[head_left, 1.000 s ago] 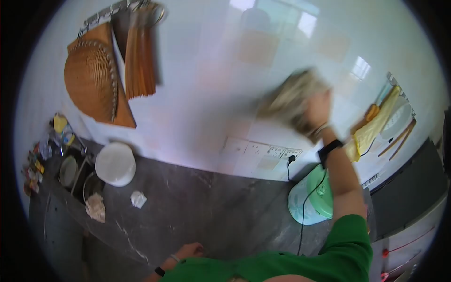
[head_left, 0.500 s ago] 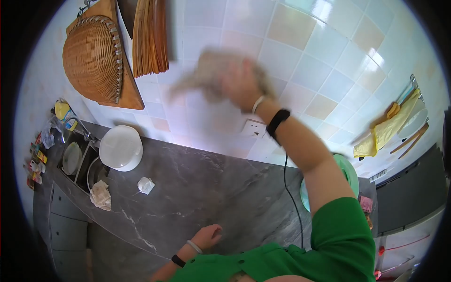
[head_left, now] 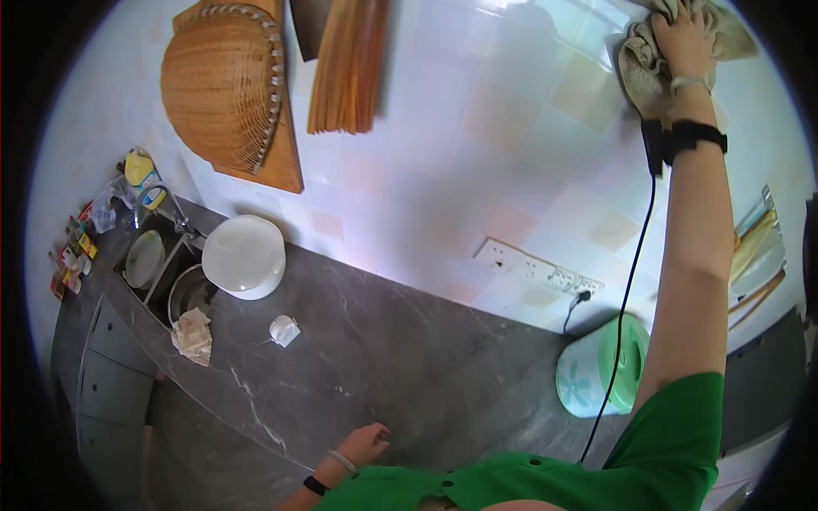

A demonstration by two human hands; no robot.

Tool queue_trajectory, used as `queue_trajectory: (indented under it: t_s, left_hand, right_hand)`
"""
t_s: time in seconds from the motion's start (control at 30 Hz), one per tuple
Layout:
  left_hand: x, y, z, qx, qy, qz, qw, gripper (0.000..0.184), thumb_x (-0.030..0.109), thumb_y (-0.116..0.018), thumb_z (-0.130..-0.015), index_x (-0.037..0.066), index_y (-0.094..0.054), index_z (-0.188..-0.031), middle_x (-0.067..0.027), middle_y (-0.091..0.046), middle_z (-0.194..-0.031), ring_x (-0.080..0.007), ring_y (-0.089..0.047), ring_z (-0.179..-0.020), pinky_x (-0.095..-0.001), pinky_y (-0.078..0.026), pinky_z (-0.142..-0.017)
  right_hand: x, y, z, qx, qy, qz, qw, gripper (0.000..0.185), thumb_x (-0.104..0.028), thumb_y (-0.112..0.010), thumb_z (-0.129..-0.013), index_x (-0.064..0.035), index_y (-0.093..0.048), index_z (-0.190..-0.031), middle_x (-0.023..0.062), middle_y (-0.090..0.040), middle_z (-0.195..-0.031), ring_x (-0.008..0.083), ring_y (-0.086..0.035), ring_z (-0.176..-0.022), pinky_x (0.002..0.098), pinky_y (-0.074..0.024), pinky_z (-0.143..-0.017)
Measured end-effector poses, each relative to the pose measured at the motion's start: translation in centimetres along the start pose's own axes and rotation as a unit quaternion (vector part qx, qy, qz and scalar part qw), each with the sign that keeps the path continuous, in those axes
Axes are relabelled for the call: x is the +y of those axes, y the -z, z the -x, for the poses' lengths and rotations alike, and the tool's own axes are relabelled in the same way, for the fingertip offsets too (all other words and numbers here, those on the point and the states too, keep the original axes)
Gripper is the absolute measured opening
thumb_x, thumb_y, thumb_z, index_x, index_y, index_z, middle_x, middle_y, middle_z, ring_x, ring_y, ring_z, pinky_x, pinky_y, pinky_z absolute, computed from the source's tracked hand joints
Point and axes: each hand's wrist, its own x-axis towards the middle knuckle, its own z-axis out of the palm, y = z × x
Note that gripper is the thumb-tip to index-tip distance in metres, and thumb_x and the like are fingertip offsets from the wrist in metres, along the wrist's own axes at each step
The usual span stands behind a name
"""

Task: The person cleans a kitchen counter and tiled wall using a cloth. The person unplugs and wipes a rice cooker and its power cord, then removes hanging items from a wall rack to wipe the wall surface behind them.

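My right hand [head_left: 684, 44] reaches high at the upper right, its fingers closed on a bunched grey-beige cloth [head_left: 644, 71] against the tiled wall [head_left: 503, 115]. Part of the cloth hangs down beside the wrist. A black cable [head_left: 635, 281] runs down from the dark band on that wrist. Low in the middle, my left hand [head_left: 364, 444] is by the dark marbled counter [head_left: 409, 366], fingers curled in and nothing visible in them. Whether it rests on the counter I cannot tell.
A white basin [head_left: 244, 255] stands beside the sink [head_left: 160, 285]; a crumpled cloth [head_left: 193, 336] lies at its edge. A small white object [head_left: 285, 330] is on the counter. A green-lidded bucket [head_left: 588, 375] stands below the sockets [head_left: 532, 266]. A woven basket [head_left: 220, 89] hangs at upper left.
My right hand has carried the cloth from the middle of the wall to the upper right. The view has shifted right, and the left hand stays low with curled fingers.
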Motion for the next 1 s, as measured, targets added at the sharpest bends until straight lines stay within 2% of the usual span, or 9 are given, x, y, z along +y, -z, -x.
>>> queue_trajectory:
  t_s: [0.1, 0.3, 0.4, 0.5, 0.6, 0.77, 0.8, 0.93, 1.0]
  left_hand:
    - [0.5, -1.1, -1.5, -0.028, -0.010, 0.016, 0.999, 0.030, 0.022, -0.062, -0.083, 0.006, -0.056, -0.108, -0.0104, -0.065, -0.096, -0.0225, -0.063, -0.092, -0.0339, -0.050, -0.081]
    - [0.7, -1.3, -2.3, -0.017, -0.034, 0.021, 0.999, 0.031, 0.022, -0.061, -0.083, 0.006, -0.056, -0.109, -0.0115, -0.065, -0.097, -0.0240, -0.063, -0.091, -0.0339, -0.049, -0.081]
    - [0.4, -0.8, -1.9, 0.006, -0.015, 0.016, 1.000, 0.031, 0.022, -0.062, -0.083, 0.006, -0.056, -0.109, -0.0104, -0.065, -0.099, -0.0225, -0.062, -0.094, -0.0327, -0.049, -0.083]
    - [0.8, 0.2, -0.2, 0.032, 0.010, -0.015, 0.999, 0.030, 0.021, -0.062, -0.083, 0.006, -0.057, -0.108, -0.0104, -0.065, -0.100, -0.0226, -0.062, -0.096, -0.0327, -0.048, -0.084]
    - [-0.3, 0.1, 0.8, 0.050, 0.015, -0.010, 0.999, 0.029, 0.020, -0.062, -0.083, 0.006, -0.057, -0.108, -0.0104, -0.065, -0.100, -0.0226, -0.062, -0.096, -0.0327, -0.049, -0.084]
    - [-3.4, -1.9, 0.8, 0.044, 0.012, 0.045, 0.998, 0.029, 0.021, -0.062, -0.083, 0.006, -0.056, -0.107, -0.0114, -0.065, -0.098, -0.0243, -0.062, -0.094, -0.0337, -0.049, -0.082]
    - [-2.7, -1.6, 0.5, 0.041, 0.002, 0.037, 0.998, 0.029, 0.021, -0.061, -0.083, 0.005, -0.056, -0.107, -0.0127, -0.064, -0.096, -0.0263, -0.062, -0.092, -0.0350, -0.049, -0.081]
    - [-0.4, -0.5, -1.1, 0.043, -0.047, 0.014, 0.998, 0.030, 0.022, -0.060, -0.083, 0.005, -0.056, -0.107, -0.0133, -0.064, -0.094, -0.0280, -0.062, -0.090, -0.0362, -0.049, -0.080]
    - [0.2, -0.2, -1.0, 0.061, -0.050, 0.033, 0.996, 0.030, 0.022, -0.059, -0.083, 0.005, -0.056, -0.107, -0.0136, -0.064, -0.094, -0.0280, -0.062, -0.090, -0.0362, -0.049, -0.080]
  right_hand:
    - [-7.4, 5.1, -2.9, -0.197, -0.057, -0.060, 0.977, 0.036, -0.018, -0.056, -0.073, -0.0030, -0.061, -0.105, 0.0182, -0.049, -0.124, 0.0346, -0.037, -0.124, 0.0453, -0.0315, -0.103]
    - [-21.2, 8.4, 8.0, -0.139, 0.037, -0.245, 0.959, 0.021, -0.017, -0.053, -0.079, -0.0176, -0.065, -0.097, 0.0028, -0.059, -0.099, 0.0284, -0.052, -0.100, 0.0635, -0.0266, -0.094]
    - [-25.3, 13.4, 14.8, -0.421, 0.200, -0.295, 0.834, 0.023, -0.016, -0.050, -0.080, -0.0208, -0.066, -0.095, 0.0009, -0.059, -0.094, 0.0272, -0.048, -0.110, 0.0697, -0.0156, -0.100]
    - [-29.3, 15.1, 26.3, -0.309, 0.349, -0.456, 0.758, 0.014, -0.019, -0.056, -0.073, -0.0182, -0.067, -0.081, -0.0007, -0.059, -0.092, 0.0241, -0.049, -0.106, 0.0669, -0.0144, -0.103]
    - [-28.0, 16.0, 21.9, -0.456, 0.372, -0.426, 0.688, 0.013, -0.021, -0.059, -0.069, -0.0172, -0.067, -0.079, -0.0006, -0.059, -0.093, 0.0241, -0.048, -0.109, 0.0676, -0.0129, -0.103]
    - [-22.5, 10.6, 6.9, -0.356, 0.265, -0.335, 0.831, 0.029, -0.022, -0.063, -0.062, -0.0134, -0.069, -0.089, 0.0039, -0.055, -0.113, 0.0291, -0.043, -0.116, 0.0652, -0.0167, -0.100]
    - [-21.8, 8.5, 4.8, -0.247, 0.258, -0.369, 0.858, 0.023, -0.024, -0.061, -0.066, -0.0131, -0.071, -0.083, 0.0044, -0.055, -0.119, 0.0277, -0.037, -0.125, 0.0633, -0.0171, -0.101]
    - [-22.5, 8.8, 4.5, -0.275, 0.315, -0.356, 0.836, 0.018, -0.022, -0.062, -0.062, -0.0173, -0.073, -0.075, -0.0009, -0.053, -0.126, 0.0261, -0.032, -0.129, 0.0578, -0.0188, -0.103]
    - [-23.4, 10.6, 8.6, -0.357, 0.371, -0.418, 0.749, 0.020, -0.022, -0.059, -0.064, -0.0157, -0.072, -0.078, 0.0019, -0.059, -0.118, 0.0259, -0.035, -0.128, 0.0529, -0.0173, -0.107]
